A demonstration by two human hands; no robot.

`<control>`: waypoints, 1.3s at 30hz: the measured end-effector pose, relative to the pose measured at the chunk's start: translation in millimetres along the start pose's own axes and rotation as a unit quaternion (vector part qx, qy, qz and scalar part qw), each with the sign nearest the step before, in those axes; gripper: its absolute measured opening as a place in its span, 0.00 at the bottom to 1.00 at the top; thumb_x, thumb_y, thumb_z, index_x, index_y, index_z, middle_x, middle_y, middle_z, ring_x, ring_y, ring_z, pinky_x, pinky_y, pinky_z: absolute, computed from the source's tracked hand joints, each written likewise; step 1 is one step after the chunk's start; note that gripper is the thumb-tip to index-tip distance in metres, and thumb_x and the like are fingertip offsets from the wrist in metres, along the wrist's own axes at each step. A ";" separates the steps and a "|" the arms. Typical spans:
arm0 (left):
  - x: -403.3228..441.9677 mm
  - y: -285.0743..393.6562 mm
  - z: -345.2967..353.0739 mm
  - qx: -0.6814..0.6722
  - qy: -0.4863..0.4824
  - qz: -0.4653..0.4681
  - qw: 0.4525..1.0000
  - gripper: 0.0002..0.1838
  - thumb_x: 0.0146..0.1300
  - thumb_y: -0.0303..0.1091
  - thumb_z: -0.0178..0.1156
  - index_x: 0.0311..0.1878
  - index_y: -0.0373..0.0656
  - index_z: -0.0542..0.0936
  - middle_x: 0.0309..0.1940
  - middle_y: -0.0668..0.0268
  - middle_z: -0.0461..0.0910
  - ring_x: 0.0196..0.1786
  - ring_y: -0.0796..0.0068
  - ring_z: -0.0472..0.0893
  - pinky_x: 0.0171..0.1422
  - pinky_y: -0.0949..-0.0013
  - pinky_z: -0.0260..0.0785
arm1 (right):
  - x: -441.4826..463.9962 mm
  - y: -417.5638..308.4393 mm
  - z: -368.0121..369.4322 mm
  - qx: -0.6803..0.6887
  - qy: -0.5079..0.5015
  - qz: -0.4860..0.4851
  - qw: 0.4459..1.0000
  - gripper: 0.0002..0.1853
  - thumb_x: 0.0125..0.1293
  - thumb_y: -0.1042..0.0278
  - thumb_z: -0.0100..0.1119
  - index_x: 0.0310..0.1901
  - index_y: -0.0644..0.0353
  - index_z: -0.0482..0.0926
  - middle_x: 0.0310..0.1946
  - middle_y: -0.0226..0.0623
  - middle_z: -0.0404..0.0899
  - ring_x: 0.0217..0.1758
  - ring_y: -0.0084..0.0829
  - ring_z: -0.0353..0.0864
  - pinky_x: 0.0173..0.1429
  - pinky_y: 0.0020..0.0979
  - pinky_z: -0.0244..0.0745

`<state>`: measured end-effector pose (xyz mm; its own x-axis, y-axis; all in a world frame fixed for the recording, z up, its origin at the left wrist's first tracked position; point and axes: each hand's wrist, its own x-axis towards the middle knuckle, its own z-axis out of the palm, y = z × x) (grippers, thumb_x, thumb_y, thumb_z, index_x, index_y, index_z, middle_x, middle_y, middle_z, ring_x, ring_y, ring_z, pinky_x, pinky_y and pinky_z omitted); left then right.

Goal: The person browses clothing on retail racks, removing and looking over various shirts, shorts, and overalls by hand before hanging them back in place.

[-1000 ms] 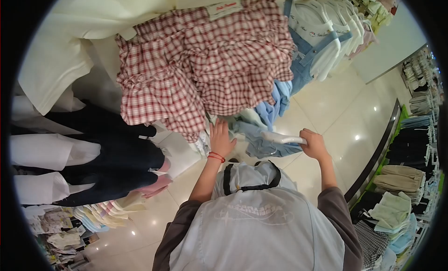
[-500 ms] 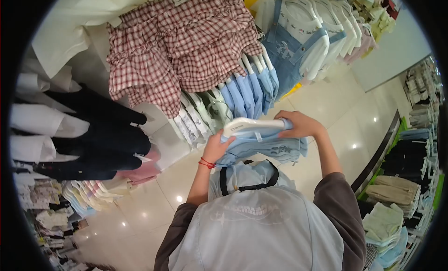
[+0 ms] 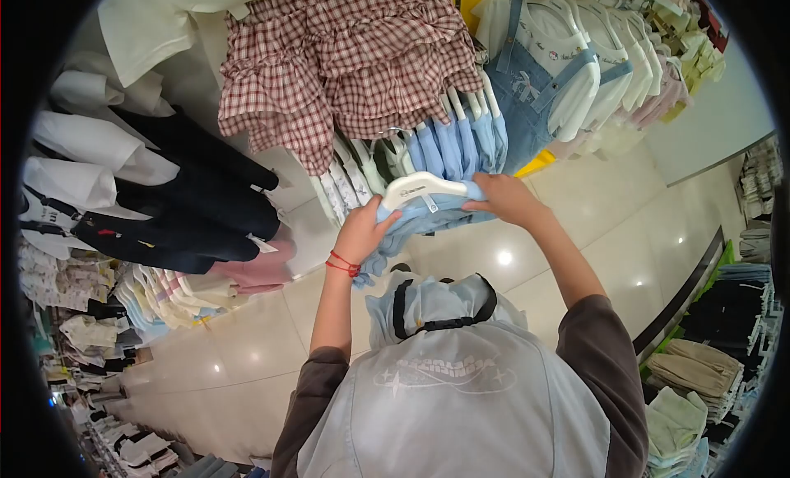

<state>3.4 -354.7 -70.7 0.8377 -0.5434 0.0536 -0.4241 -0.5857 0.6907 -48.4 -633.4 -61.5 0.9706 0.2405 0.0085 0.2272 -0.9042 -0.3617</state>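
Note:
A white hanger [image 3: 421, 186] carrying a light blue garment [image 3: 436, 216] is held out in front of my chest. My left hand [image 3: 359, 231], with a red string on its wrist, is closed on the left shoulder of the garment at the hanger's end. At the opposite end, my right hand [image 3: 504, 200] pinches the right shoulder, thumb and fingers pressed together. A small label shows at the neckline. The garment's lower part hangs away from me and is partly hidden by my left hand and the hanger.
Just beyond hang several blue garments [image 3: 444, 144] on white hangers, below red checked ruffled clothes [image 3: 354, 58]. Denim pinafores [image 3: 527, 91] hang at upper right, dark garments [image 3: 181, 198] at left. Folded clothes [image 3: 699, 367] fill a shelf at right. The tiled floor [image 3: 271, 338] is glossy.
Both hands have lifted the hanger and garment forward, closer to the rack. The hanger's broad face now shows more. The view has shifted, so the racks appear farther right.

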 end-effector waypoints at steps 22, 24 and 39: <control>-65.0 -113.2 5.8 -0.736 0.035 -0.157 0.658 0.25 0.55 0.45 0.60 0.52 0.39 0.71 0.50 0.63 0.73 0.51 0.71 0.73 0.53 0.71 0.64 | 5.2 -17.4 -77.0 0.113 0.060 -0.061 0.990 0.19 0.59 0.53 0.57 0.40 0.62 0.70 0.28 0.49 0.75 0.32 0.50 0.74 0.35 0.39 0.68; -82.2 -117.3 29.6 -0.788 0.066 -0.197 0.579 0.25 0.55 0.45 0.60 0.52 0.39 0.71 0.50 0.63 0.73 0.51 0.71 0.73 0.53 0.71 0.64 | 4.3 -30.0 -97.3 0.156 0.075 -0.078 0.982 0.19 0.58 0.53 0.57 0.40 0.62 0.71 0.28 0.48 0.75 0.32 0.49 0.73 0.36 0.38 0.68; -80.1 -86.9 130.5 -0.753 0.067 -0.265 0.599 0.26 0.57 0.43 0.59 0.55 0.37 0.69 0.52 0.61 0.72 0.53 0.70 0.71 0.57 0.70 0.62 | 31.3 14.0 -74.1 -0.051 0.279 0.128 0.950 0.20 0.57 0.47 0.55 0.36 0.57 0.69 0.26 0.44 0.77 0.31 0.48 0.76 0.33 0.41 0.70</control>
<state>-71.8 -338.8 -229.2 0.7799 -0.4093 -0.4735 0.6204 0.6056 0.4984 -9.0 -664.7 2.8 0.8795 -0.1910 0.4358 -0.0437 -0.9444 -0.3257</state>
